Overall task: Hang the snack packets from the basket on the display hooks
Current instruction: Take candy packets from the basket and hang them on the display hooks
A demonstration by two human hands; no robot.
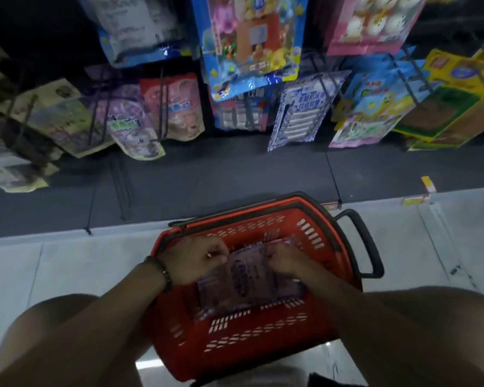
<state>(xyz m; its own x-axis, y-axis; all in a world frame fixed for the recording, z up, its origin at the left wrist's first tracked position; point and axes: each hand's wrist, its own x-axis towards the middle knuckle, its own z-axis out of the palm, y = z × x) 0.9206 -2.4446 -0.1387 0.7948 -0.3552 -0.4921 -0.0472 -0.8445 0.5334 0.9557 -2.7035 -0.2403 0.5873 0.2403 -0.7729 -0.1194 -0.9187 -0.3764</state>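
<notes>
The person is crouching over a red basket (263, 339) that is sitting on the pale floor (67, 263) just in front of the display, with both bare arms reaching down into it. Both hands are gripping the same purple snack packet (246, 280), which is lying inside the basket: the left hand (196, 258) is pinching its upper left edge, and the right hand (287, 261) is clamping down on its upper right edge. A dark bracelet (162, 272) is sitting on the left wrist, and a ring is showing on one left finger. The basket's black handle (366, 247) is sticking out to the right side. Above it, beyond a dark base panel (235, 174), colourful packets are hanging in rows on black display hooks (162, 107); a purple packet (132, 124) is hanging at the left and a blue-and-white one (302, 110) nearer the middle, all somewhat blurred
</notes>
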